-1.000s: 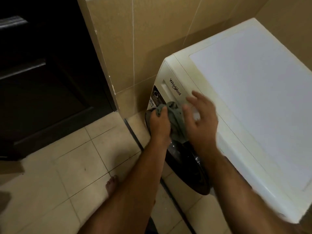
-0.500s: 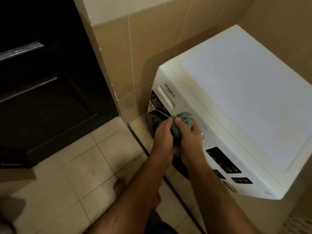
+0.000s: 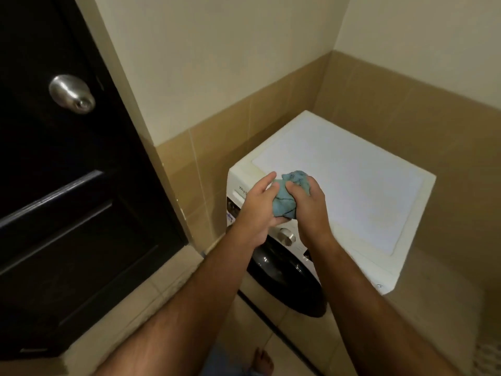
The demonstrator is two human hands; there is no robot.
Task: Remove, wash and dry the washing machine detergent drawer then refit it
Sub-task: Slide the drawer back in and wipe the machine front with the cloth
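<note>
head view: both hands, left (image 3: 257,210) and right (image 3: 309,210), clutch a bunched blue cloth (image 3: 287,196) above the washing machine (image 3: 352,191).

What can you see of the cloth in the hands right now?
The cloth is a small blue-green rag, soft woven fabric by its look, with dark stitched lines, bunched into a crumpled wad. Both hands hold it in the air in front of the washing machine's front top corner: the left hand cups its left side, and the right hand grips it from the right. Wet or dry, I cannot tell.
</note>
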